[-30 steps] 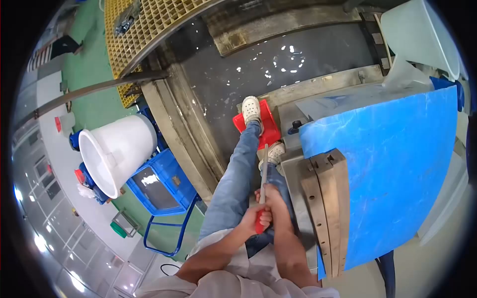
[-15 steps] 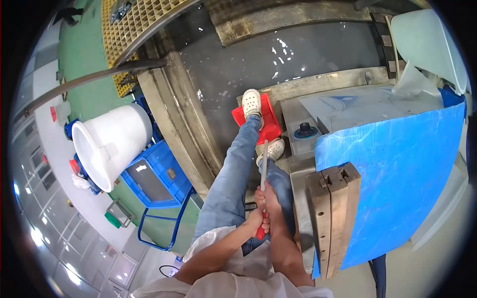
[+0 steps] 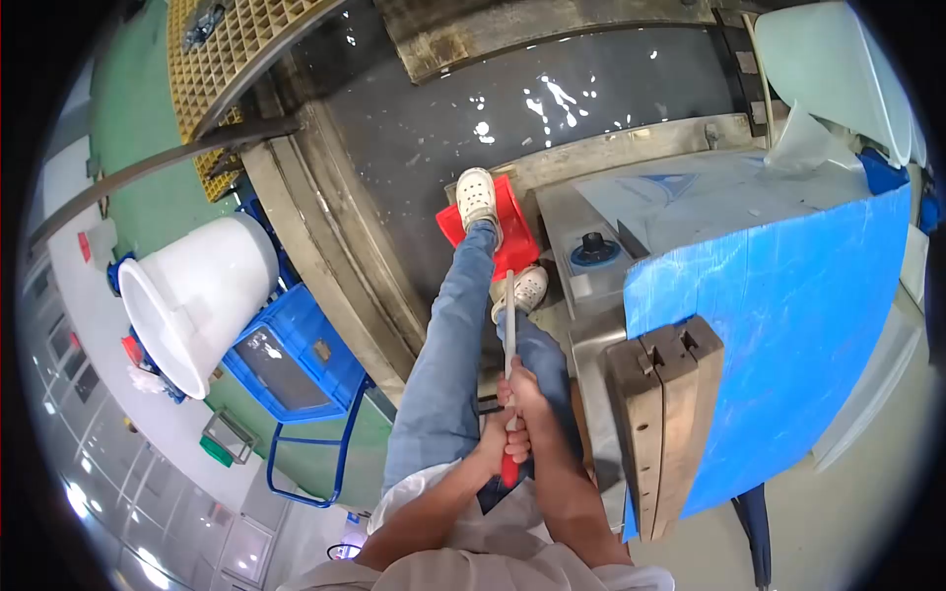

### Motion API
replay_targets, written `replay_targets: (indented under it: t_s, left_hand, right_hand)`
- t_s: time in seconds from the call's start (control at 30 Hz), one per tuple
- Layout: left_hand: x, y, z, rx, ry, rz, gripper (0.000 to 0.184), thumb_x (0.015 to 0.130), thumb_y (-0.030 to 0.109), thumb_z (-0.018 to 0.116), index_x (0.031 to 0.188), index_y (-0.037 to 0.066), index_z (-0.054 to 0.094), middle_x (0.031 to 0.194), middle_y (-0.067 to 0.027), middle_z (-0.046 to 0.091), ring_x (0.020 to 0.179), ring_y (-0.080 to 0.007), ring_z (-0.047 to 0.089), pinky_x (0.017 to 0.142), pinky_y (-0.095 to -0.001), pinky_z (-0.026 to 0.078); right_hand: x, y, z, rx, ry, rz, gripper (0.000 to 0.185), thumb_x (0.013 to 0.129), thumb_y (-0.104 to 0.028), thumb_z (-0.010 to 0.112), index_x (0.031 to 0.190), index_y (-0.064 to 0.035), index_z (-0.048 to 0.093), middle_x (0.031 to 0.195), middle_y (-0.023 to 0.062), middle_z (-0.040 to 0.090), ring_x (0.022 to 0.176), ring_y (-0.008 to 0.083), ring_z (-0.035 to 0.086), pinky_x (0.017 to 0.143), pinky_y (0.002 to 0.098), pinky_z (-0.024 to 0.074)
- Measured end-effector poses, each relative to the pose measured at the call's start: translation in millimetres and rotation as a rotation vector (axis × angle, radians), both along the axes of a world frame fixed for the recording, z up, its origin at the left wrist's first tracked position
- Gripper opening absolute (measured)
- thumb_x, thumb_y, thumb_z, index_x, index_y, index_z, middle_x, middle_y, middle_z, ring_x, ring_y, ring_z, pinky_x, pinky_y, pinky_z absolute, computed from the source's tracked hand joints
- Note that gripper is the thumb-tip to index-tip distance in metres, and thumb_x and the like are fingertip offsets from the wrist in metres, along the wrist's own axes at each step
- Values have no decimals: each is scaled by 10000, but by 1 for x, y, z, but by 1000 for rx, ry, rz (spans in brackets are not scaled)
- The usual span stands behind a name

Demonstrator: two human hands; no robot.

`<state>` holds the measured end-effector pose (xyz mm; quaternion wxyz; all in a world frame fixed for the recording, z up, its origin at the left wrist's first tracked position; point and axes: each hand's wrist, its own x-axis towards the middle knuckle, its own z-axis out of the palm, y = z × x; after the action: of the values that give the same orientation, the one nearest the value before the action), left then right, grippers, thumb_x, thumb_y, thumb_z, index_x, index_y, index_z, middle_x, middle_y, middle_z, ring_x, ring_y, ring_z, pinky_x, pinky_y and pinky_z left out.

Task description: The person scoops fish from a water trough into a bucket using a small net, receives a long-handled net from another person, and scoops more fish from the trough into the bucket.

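Both hands are wrapped round the long handle of a red shovel. My left hand (image 3: 501, 439) grips near the handle's red end, below my right hand (image 3: 520, 384), which holds the pale shaft higher up. The red shovel (image 3: 511, 231) has its blade down by the feet, at the edge of the dark wet floor. One white clog (image 3: 477, 202) rests over the red blade, and the other clog (image 3: 531, 288) stands beside the lower shaft. The blade is partly hidden by the foot.
A white tub (image 3: 202, 295) and a blue crate (image 3: 296, 355) on a cart are at the left. Wooden beams (image 3: 325, 256) border the wet pit. At the right are a blue sheet (image 3: 788, 345), wooden blocks (image 3: 662, 424) and a metal surface. Yellow grating (image 3: 232, 59) lies upper left.
The view has shifted, with the shovel, feet and hands now slightly further left in the frame. Both hands keep their hold on the handle. The walking person at upper left has gone from view.
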<state>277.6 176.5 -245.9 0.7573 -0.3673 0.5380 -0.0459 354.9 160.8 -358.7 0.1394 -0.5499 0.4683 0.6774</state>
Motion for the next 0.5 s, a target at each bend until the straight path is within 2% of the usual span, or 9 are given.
replay_targets:
  t_s: [0.03, 0.13, 0.23, 0.3, 0.37, 0.4, 0.5]
  left_hand:
    - [8, 3, -2, 2, -7, 5, 358, 895, 426, 353, 658, 165, 418, 450, 53, 286, 317, -90, 240, 326, -257, 222]
    - [14, 0, -1, 21, 42, -191, 341, 890, 418, 367, 650, 176, 365, 455, 46, 288, 323, -96, 245, 338, -274, 240]
    - [20, 2, -1, 24, 92, -316, 332, 891, 409, 364, 654, 177, 346, 457, 43, 283, 325, -101, 259, 347, -289, 264]
    - [23, 2, -3, 44, 83, -321, 326, 891, 407, 364, 658, 181, 336, 458, 42, 278, 326, -103, 264, 352, -302, 274]
    - [25, -4, -4, 26, 118, -367, 332, 891, 410, 364, 647, 186, 336, 457, 41, 277, 326, -106, 263, 352, -308, 280]
    - [23, -2, -6, 28, 85, -368, 334, 891, 401, 367, 634, 189, 335, 456, 35, 279, 323, -110, 266, 346, -320, 296]
    - [26, -7, -7, 51, 93, -454, 335, 887, 386, 378, 620, 189, 333, 455, 33, 282, 322, -113, 270, 339, -332, 312]
  right_hand:
    - [3, -2, -6, 2, -7, 5, 498, 903, -529, 324, 735, -72, 426, 472, -1, 341, 352, 115, 300, 334, 271, 260]
    - [3, -23, -7, 100, 7, -55, 483, 907, -522, 326, 769, -69, 422, 472, -4, 334, 350, 115, 295, 333, 267, 253]
    - [3, -23, -12, 132, 104, -213, 477, 900, -541, 328, 785, -87, 415, 469, -17, 312, 348, 110, 284, 332, 259, 251]
    - [6, -22, -17, 49, 159, -250, 478, 892, -554, 334, 782, -95, 410, 467, -24, 301, 345, 103, 274, 331, 252, 247]
    - [7, -28, -15, 124, 116, -269, 485, 892, -560, 320, 780, -96, 406, 465, -30, 288, 342, 97, 262, 327, 246, 232]
    - [8, -28, -17, 86, 199, -355, 485, 895, -558, 311, 773, -98, 405, 467, -33, 278, 342, 92, 252, 323, 240, 219]
    - [5, -36, -19, 150, 140, -316, 492, 896, -559, 302, 767, -96, 406, 467, -36, 269, 340, 92, 247, 321, 237, 213]
